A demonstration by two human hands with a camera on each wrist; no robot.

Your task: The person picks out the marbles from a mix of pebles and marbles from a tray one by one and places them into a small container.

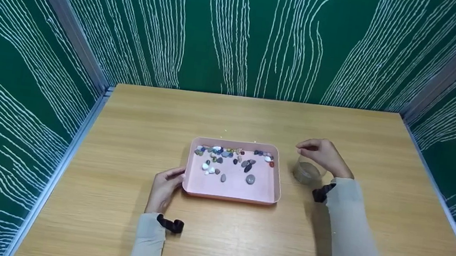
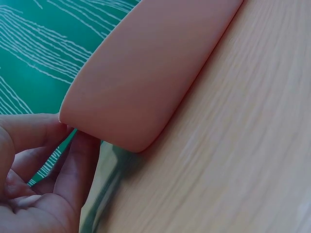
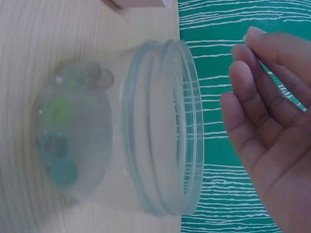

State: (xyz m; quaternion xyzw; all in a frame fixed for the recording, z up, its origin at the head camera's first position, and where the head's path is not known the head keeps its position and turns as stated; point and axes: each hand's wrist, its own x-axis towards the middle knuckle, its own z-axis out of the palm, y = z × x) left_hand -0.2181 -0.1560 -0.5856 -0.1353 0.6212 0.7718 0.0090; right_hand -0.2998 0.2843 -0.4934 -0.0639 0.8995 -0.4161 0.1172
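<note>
A pink tray (image 1: 231,197) lies mid-table with several small coloured stones (image 1: 228,158) scattered along its far half. My left hand (image 1: 166,183) rests against the tray's near-left corner. In the left wrist view its relaxed fingers (image 2: 73,170) touch the corner of the tray (image 2: 150,73). Just right of the tray stands a clear glass jar (image 1: 306,173). My right hand (image 1: 321,153) hovers over its mouth, holding nothing. In the right wrist view, the jar (image 3: 150,131) has several stones (image 3: 58,150) at its bottom and the open palm (image 3: 265,116) is beside its rim.
The wooden table (image 1: 240,242) is boxed in by green walls with white wavy lines (image 1: 239,33) on the left, back and right. A metal strip (image 1: 79,136) runs along the table's left edge.
</note>
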